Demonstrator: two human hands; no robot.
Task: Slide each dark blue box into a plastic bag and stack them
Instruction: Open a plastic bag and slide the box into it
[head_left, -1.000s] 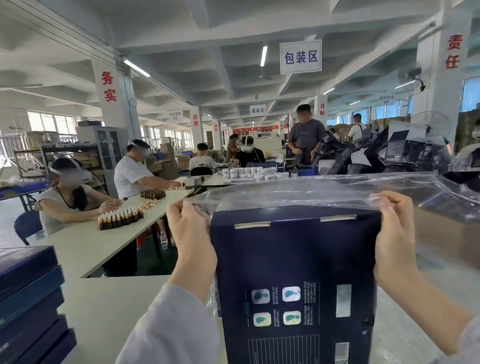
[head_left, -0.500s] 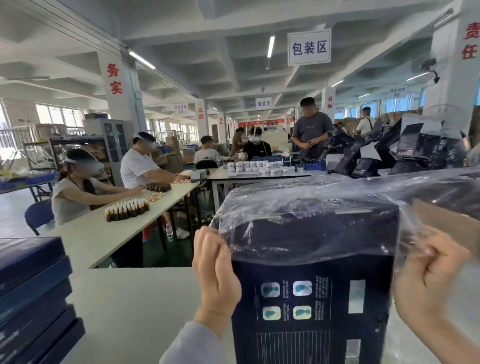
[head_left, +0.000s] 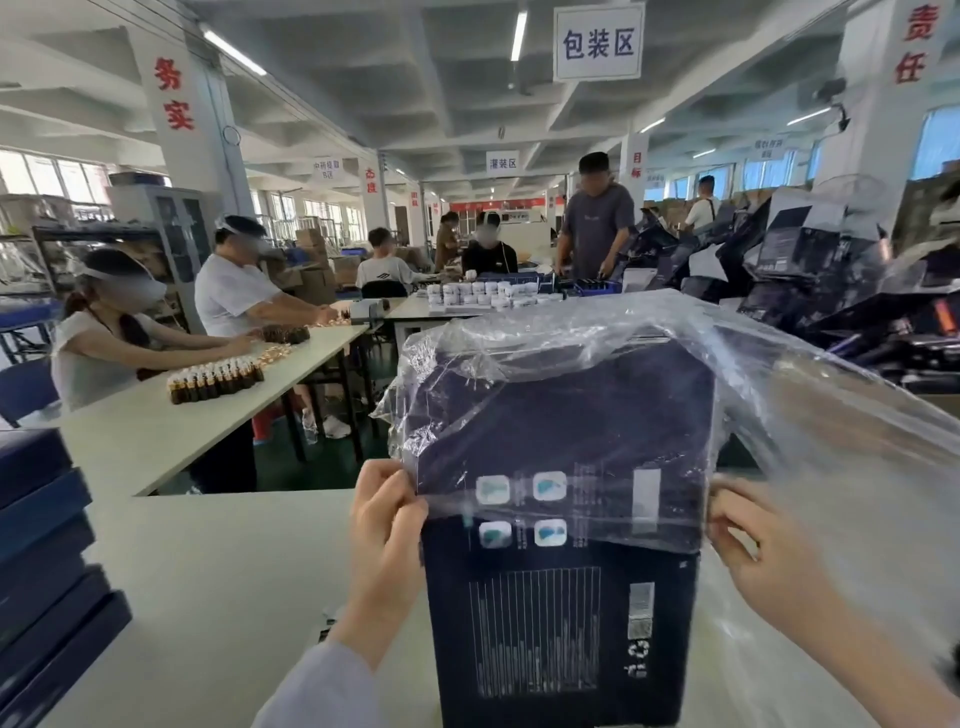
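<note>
A dark blue box (head_left: 561, 618) stands upright on the white table (head_left: 208, 571) in front of me, its printed back facing the camera. A clear plastic bag (head_left: 545, 384) covers its upper half, the bag's rim lying across the box's middle. My left hand (head_left: 387, 525) pinches the bag's edge at the box's left side. My right hand (head_left: 753, 540) pinches the edge at the right side. Loose film trails off to the right.
A stack of dark blue boxes (head_left: 41, 561) sits at the table's left edge. Beyond, seated people work at a long table (head_left: 291, 364) with small brown bottles (head_left: 215, 376). A heap of dark boxes (head_left: 831, 291) lies at the right rear.
Both hands have drawn the bag downward over the box, from its top edge to about its middle. The camera has tilted down slightly.
</note>
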